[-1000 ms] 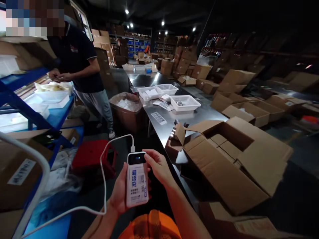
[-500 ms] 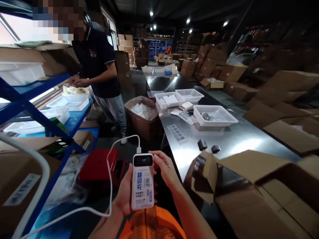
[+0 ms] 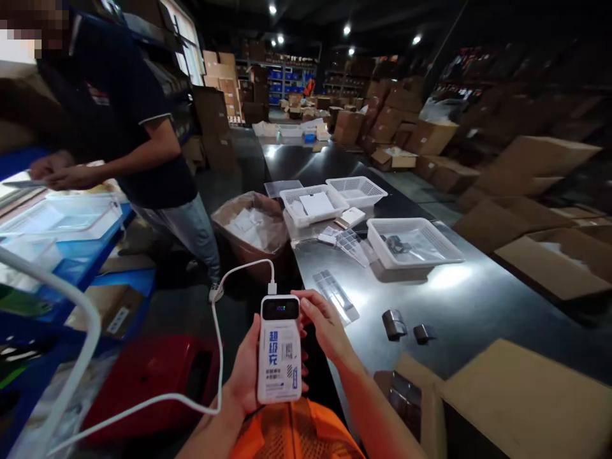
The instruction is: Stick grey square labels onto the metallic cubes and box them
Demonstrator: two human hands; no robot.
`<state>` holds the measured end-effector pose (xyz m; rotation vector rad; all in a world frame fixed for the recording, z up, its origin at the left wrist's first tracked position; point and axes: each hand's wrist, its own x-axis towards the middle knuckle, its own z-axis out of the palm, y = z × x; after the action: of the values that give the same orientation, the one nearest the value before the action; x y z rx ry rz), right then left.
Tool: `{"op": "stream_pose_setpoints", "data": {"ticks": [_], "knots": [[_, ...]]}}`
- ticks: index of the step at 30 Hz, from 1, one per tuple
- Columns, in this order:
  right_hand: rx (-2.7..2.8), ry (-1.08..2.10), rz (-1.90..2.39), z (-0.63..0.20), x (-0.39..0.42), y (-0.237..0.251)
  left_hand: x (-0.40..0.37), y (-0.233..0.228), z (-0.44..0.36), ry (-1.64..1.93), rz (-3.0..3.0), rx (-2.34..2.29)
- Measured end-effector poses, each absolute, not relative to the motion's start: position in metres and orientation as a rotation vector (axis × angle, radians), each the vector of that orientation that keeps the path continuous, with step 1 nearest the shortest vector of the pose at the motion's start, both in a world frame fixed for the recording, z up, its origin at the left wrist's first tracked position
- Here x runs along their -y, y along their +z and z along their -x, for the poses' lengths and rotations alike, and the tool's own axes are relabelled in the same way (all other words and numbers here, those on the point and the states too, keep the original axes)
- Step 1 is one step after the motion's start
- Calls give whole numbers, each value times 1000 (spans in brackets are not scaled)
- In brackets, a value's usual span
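A white power bank (image 3: pixel 280 357) with blue printing stands upright before me, its small dark display lit with "100". My left hand (image 3: pixel 247 370) is closed round its left side and back, with fingertips showing along the right edge. At the top right corner, my right hand (image 3: pixel 321 319) has bent fingers closed on the edge by the display; the exact contact is partly hidden. A white cable (image 3: pixel 218 338) is plugged into the top of the power bank and loops down to the left.
On the metal table (image 3: pixel 306 255) to my right are white baskets (image 3: pixel 414 261), clear plastic trays (image 3: pixel 335 296) and two small dark metal pieces (image 3: pixel 394 325). Open cardboard boxes (image 3: pixel 526 401) flank it. A co-worker (image 3: pixel 129 127) stands left, near a red case (image 3: pixel 148 376).
My view has shifted forward, so the co-worker appears larger and farther left and the table closer. Both hands keep their hold on the power bank; its display still lights.
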<state>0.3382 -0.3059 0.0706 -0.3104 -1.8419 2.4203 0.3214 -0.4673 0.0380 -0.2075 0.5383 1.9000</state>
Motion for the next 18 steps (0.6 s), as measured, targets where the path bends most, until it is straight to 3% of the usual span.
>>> {"op": "stream_pose_setpoints", "data": {"ticks": [12,18], "knots": [[1668,2185,497,-195,226,76,375,48,-129,1614,119,-491],[1566,2011,628,-163,205,82,341,57,-63,1443,40,-469]]}}
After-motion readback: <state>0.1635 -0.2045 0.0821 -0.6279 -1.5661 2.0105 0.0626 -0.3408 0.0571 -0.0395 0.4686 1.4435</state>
